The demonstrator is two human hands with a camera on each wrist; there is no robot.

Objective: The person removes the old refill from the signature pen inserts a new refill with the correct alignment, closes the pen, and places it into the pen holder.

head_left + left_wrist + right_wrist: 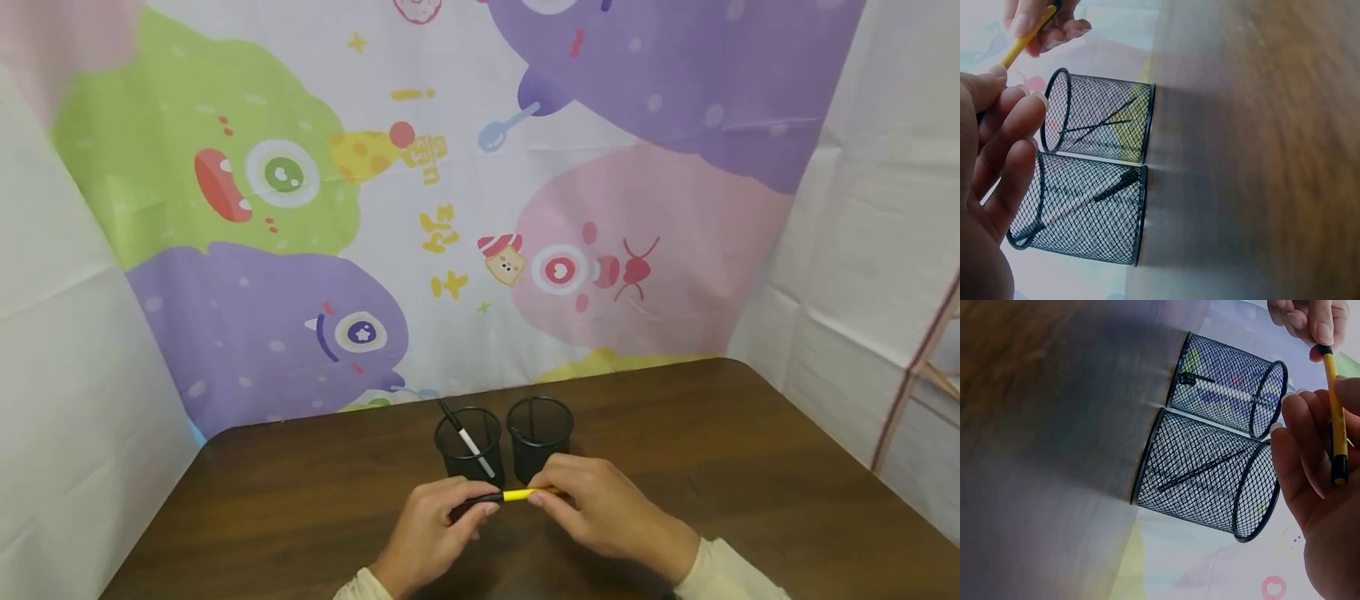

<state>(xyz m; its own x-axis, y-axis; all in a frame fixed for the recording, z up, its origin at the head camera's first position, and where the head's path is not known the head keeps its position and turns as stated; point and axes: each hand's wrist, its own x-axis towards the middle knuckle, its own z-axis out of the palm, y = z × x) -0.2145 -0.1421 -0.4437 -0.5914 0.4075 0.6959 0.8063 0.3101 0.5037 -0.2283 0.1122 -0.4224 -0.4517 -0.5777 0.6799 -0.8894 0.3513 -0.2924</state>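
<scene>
A slim yellow marker (pixel 517 495) with black ends is held level between both hands, in front of the two mesh cups. My left hand (pixel 438 521) pinches its black end, which looks like the cap. On the yellow barrel is my right hand (pixel 600 508), gripping it between thumb and fingers. In the right wrist view, the marker's black tail (pixel 1339 469) shows beside the right palm. Behind the hands stands the left black mesh cup (pixel 1085 206); a white-and-black marker (pixel 467 437) leans inside it. The right mesh cup (pixel 1200 500) holds a thin dark stick-like item (pixel 1200 470).
Both cups stand upright side by side on a brown wooden table (pixel 300 483). A cloth with cartoon monsters (pixel 300 208) hangs behind the table's far edge. White cloth (pixel 847 292) hangs on the right, near a thin wooden frame (pixel 911 375).
</scene>
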